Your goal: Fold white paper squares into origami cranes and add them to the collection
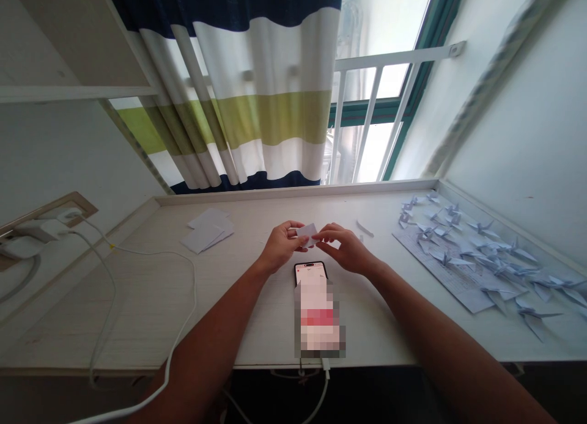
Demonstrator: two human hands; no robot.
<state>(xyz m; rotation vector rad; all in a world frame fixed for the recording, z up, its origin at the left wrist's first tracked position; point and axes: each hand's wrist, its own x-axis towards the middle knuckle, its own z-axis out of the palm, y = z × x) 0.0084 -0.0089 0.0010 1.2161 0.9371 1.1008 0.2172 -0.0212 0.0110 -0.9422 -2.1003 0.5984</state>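
Observation:
Between my hands, just beyond the phone, is a small folded piece of white paper (306, 231). My left hand (280, 245) pinches its left side, thumb in front and fingers behind. At the paper's right edge, the fingertips of my right hand (345, 247) are closed together on it. A smartphone (316, 289) lies on the desk right below my hands, its lit screen partly blurred out. Beyond my left hand lie several loose white paper sheets (208, 230). A thin paper strip (365, 228) rests past my right hand.
Many folded paper cranes (498, 262) cover the right side of the desk (257, 326), some on a printed sheet (474, 299). White charging cables (195, 283) run from the wall socket (82, 203) at left; one hangs over my left forearm. A striped curtain (275, 118) hangs behind.

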